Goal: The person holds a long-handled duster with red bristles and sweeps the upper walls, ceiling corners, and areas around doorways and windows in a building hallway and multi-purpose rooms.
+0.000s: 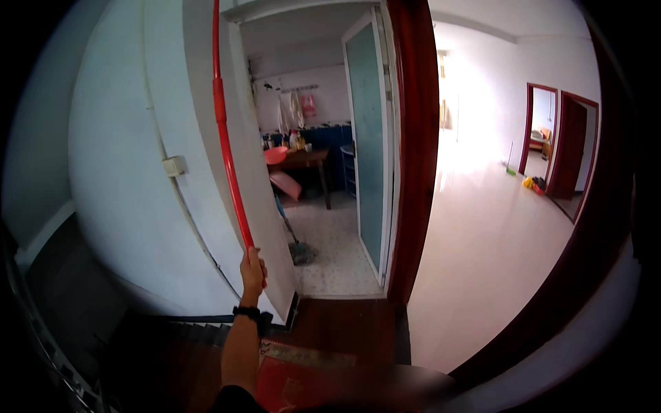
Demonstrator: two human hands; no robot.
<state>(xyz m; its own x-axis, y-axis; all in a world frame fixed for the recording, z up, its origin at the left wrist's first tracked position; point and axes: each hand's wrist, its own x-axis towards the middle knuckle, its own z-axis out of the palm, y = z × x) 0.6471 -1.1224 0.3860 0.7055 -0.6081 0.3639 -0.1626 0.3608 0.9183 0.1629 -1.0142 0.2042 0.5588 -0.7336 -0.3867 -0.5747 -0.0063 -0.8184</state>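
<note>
My left hand (252, 271) grips a long red pole (231, 170) near its lower end. Its fingers curl round the right side of the shaft, and a dark band sits on the wrist. The pole rises almost upright, tilted slightly left, in front of a white wall corner. A thicker joint sleeve (219, 99) shows on its upper part, while its top runs out of the picture. My right hand is out of view. A blurred pale shape at the bottom edge is too unclear to name.
A frosted-glass door (367, 139) stands open onto a room with a wooden table (304, 159), a pink basin (276, 155) and a mop (302, 253). A dark red door frame (415, 155) borders a bright hall. Stairs (201, 333) lie lower left, beside a red mat (294, 382).
</note>
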